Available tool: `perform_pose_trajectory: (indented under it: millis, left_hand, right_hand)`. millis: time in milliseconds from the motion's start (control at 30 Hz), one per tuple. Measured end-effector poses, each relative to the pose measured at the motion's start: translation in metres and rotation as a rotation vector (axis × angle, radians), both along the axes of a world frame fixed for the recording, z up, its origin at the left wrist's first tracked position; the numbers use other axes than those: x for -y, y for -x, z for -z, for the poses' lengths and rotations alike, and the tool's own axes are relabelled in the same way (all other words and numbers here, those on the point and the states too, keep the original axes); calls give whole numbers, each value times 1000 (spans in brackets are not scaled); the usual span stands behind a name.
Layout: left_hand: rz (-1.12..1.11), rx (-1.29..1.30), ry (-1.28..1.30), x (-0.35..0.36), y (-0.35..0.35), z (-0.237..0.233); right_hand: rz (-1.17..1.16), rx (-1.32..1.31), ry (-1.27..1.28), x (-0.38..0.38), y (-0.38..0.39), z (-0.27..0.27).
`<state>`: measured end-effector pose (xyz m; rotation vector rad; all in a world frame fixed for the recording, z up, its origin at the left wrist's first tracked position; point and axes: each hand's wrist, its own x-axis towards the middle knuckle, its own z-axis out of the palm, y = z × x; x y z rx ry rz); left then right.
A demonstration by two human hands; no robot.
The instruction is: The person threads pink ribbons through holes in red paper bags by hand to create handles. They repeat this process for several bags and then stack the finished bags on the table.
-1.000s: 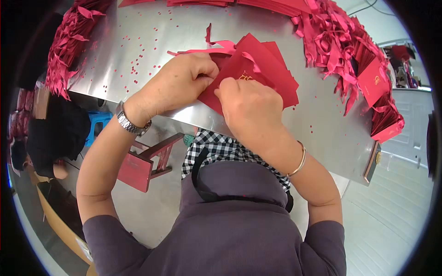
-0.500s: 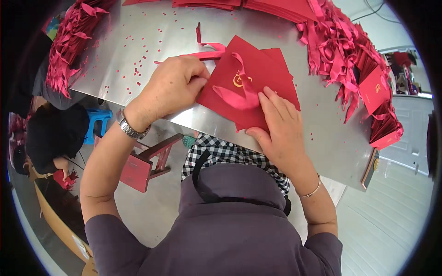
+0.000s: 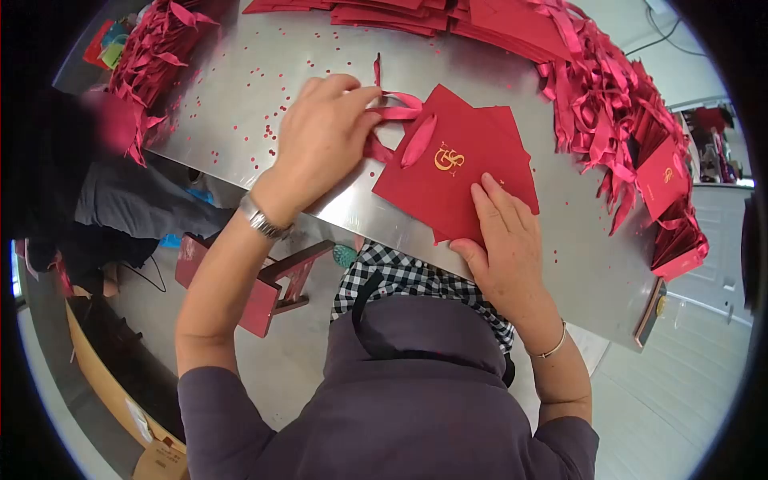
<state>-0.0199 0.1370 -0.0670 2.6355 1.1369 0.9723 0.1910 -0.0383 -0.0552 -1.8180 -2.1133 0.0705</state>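
A flat red paper gift bag (image 3: 424,180) with a gold emblem lies at the table's near edge, on top of another red bag (image 3: 518,164) that is turned at an angle. My right hand (image 3: 508,236) rests flat on the top bag's lower right part, fingers stretched out. At the bag's left side, my left hand (image 3: 324,128) pinches a pink-red ribbon (image 3: 392,112) between thumb and fingers. One ribbon loop (image 3: 419,142) lies over the bag's face beside the emblem. The fingertips partly hide where the ribbon is held.
Stacked red bags (image 3: 392,18) line the table's far edge. Bundles of ribboned bags stand at the right (image 3: 596,100) and far left (image 3: 152,60). Small red paper dots (image 3: 272,128) are scattered over the metal table (image 3: 232,80). A person in dark clothing (image 3: 120,196) is at the left, near a red stool (image 3: 260,304).
My left hand has moved up with the ribbon, drawing it left. The loop has slid from across the emblem to its left, uncovering it. My right hand stays on the bag.
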Motion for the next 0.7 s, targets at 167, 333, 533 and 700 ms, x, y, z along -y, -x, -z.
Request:
perform_pose_trajectory:
  millis: [167,333,533,700]
  left_hand:
    - [11,-13,52,-16,-5,14]
    - [-82,61,111,-22,-9,18]
    - [-152,126,201,-15,-6,2]
    - [-247,17,259,60,29,-1]
  right_hand:
    - [9,1,-6,2,2,0]
    - [-15,-39,53,0,2,-7]
    - [-69,-64,37,2,-7,-6]
    - [-77,-169,26,9,-7,3]
